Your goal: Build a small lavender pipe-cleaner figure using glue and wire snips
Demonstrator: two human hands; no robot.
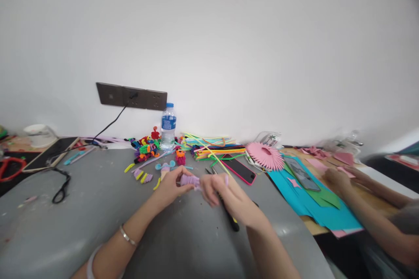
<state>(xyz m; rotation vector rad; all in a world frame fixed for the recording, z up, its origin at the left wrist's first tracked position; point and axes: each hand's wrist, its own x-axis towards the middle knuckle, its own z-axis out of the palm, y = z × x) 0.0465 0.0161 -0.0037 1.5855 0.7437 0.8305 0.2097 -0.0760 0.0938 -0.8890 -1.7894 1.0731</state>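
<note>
Lilac coil (189, 180), seemingly part-wound: my left hand (170, 185) pinches it, right hand (229, 194) its tail; short coils (148, 178) lie this side of the bottle (168, 127).

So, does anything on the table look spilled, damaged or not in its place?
Nothing looks spilled: the water bottle stands upright. One pale yellow pipe cleaner looks askew, slanting across the bundle while most others run sideways. Small scraps lie loose on the table, at left. The lilac piece in the left hand is too blurred to judge.
</note>
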